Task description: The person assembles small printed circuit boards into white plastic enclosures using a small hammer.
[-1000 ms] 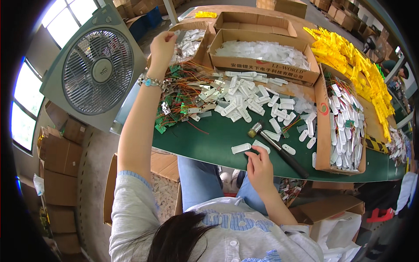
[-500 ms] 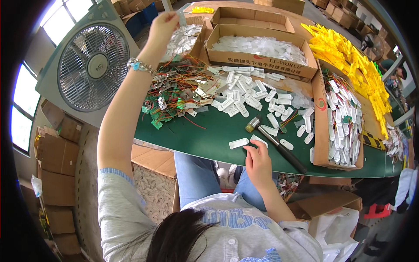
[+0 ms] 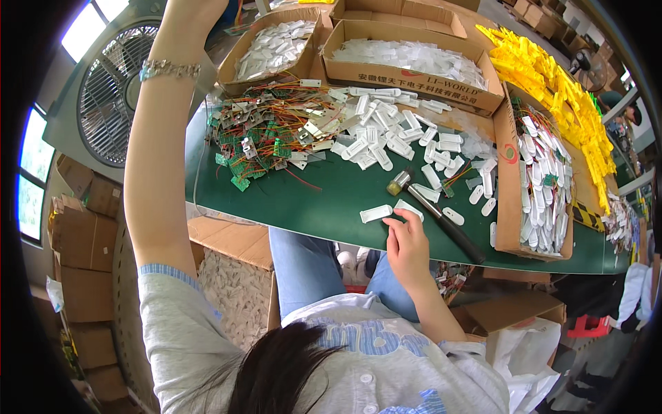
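At the near edge of the green table, my right hand [image 3: 409,250] has bent fingers closed at the near end of a white plastic shell [image 3: 410,209]. Just left of those fingers lies another elongated white shell [image 3: 376,214]. My left arm is raised far to the upper left, and my left hand [image 3: 195,15] is cut by the top edge, so its fingers are hidden. A black-handled hammer [image 3: 448,233] rests right of my right hand. Beyond it spreads a pile of white shells [image 3: 379,138], beside a heap of green circuit boards with wires [image 3: 265,131].
Cardboard boxes hold white pieces [image 3: 279,45], translucent pieces [image 3: 414,61] and wired white shells [image 3: 545,186]. Yellow parts [image 3: 552,103] are heaped at the far right. A large fan [image 3: 117,96] stands on the left, partly behind my left arm. A person [image 3: 624,114] is in the right background.
My left hand has moved up and left from beside the box of white pieces, partly out of view. My right hand stays at the white shell. The view has shifted slightly.
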